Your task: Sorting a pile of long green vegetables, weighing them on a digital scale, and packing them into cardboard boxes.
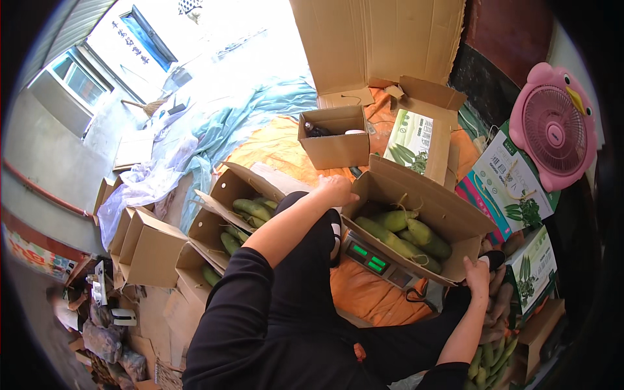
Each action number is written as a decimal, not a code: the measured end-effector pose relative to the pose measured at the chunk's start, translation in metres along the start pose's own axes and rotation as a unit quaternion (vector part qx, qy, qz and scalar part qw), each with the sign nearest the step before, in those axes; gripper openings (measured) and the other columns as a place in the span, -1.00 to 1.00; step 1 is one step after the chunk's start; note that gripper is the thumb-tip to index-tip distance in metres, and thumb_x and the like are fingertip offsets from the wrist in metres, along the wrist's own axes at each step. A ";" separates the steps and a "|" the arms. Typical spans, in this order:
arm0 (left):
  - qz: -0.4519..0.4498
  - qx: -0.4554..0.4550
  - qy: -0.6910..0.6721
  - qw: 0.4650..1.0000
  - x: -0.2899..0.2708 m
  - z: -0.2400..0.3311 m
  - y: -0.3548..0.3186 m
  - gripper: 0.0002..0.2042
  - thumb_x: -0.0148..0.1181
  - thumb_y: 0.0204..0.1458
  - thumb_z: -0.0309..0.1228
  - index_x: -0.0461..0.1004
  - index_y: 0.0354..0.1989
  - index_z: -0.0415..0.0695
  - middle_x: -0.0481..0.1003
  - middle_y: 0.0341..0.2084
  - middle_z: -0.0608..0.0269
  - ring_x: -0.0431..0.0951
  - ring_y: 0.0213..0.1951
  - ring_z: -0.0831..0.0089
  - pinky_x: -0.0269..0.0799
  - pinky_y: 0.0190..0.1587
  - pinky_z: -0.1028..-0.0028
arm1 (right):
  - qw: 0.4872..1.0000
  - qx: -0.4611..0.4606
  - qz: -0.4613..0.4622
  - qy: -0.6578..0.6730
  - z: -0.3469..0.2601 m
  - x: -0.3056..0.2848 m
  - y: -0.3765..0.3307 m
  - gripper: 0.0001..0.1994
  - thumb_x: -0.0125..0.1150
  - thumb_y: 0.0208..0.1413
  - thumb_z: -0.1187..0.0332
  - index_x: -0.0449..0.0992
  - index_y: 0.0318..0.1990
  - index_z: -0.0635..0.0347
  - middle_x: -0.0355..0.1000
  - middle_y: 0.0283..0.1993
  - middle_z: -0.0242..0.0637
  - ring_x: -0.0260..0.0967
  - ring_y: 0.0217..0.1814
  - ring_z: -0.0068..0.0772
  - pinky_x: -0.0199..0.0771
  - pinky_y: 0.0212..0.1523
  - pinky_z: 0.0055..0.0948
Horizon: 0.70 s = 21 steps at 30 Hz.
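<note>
Left grip [336,190]: curled at carton [447,213] edge, closure unclear | right grip [478,276]: clasping carton's right end

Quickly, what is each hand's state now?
Left hand: at left edge of the open brown cardboard box; grip unclear.
Right hand: holding that box's right corner.

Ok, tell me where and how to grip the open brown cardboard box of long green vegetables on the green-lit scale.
Take the box by both short ends, low down, probably from left and right: it is oblong, and vegetables load its base.
</note>
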State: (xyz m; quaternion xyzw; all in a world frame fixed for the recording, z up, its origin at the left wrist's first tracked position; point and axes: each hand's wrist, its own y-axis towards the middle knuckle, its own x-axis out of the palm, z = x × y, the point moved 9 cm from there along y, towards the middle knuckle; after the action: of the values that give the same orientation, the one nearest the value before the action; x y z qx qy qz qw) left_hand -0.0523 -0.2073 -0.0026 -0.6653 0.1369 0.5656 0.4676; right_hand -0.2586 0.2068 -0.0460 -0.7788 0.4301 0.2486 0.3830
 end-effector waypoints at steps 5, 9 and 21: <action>0.020 -0.009 -0.026 0.999 -0.004 0.002 -0.003 -0.52 0.13 -0.02 0.04 0.55 -0.21 -0.19 0.53 -0.18 0.05 0.49 -0.05 0.17 0.26 0.02 0.13 | 1.000 -0.008 -0.009 -0.002 -0.005 -0.001 -0.002 -0.63 0.10 0.08 0.14 0.53 -0.37 0.39 0.44 -0.62 -0.16 0.39 -0.71 -0.33 0.39 -0.65 -0.41; 0.033 0.009 -0.034 0.999 -0.006 0.006 -0.001 -0.54 0.15 -0.03 0.01 0.55 -0.21 -0.19 0.53 -0.19 0.05 0.51 -0.08 0.17 0.36 -0.05 0.19 | 1.000 -0.009 -0.006 -0.017 -0.009 -0.004 -0.003 -0.62 0.10 0.07 0.14 0.53 -0.37 0.38 0.44 -0.63 -0.17 0.39 -0.71 -0.32 0.38 -0.64 -0.39; -0.090 0.115 -0.063 0.987 0.006 -0.002 0.031 -0.55 0.10 0.00 0.00 0.60 -0.52 -0.21 0.57 -0.49 0.12 0.57 -0.32 0.27 0.43 -0.18 0.27 | 1.000 0.015 -0.004 -0.008 -0.003 -0.003 0.001 -0.59 0.10 0.05 0.12 0.53 -0.38 0.41 0.44 -0.61 -0.12 0.41 -0.68 -0.27 0.42 -0.56 -0.34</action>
State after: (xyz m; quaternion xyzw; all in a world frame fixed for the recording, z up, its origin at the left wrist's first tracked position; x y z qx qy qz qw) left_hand -0.0717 -0.2231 -0.0226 -0.5799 0.1108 0.5422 0.5979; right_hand -0.2610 0.2051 -0.0426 -0.7726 0.4277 0.2466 0.3992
